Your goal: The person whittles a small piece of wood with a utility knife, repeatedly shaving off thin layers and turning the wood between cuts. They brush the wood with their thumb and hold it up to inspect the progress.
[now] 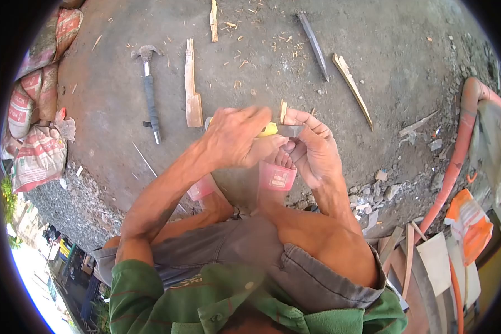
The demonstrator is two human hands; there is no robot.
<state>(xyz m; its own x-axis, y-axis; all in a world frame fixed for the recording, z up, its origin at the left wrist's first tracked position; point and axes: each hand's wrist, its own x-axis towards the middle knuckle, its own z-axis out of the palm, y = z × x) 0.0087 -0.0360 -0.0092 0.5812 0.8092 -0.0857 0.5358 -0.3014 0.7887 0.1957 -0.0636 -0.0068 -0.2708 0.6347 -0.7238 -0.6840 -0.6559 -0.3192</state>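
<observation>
The left hand (240,136) is wrapped around a yellow-handled bladed tool (269,129), its flat grey blade pointing towards the right hand (317,147). That hand's fingers curl by the blade, next to a short, pale wood sliver (283,111); what exactly they pinch, I cannot tell. Farther out lie a split wood strip (192,92) and a claw hammer (150,92). Printed sacks (40,161) slump at left, contents hidden.

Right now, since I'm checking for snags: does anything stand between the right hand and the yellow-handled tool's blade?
Nothing visible does. The right hand is at the blade, apparently touching it; the small wood piece shows just beyond, not between. The left hand grips the yellow handle.
</observation>
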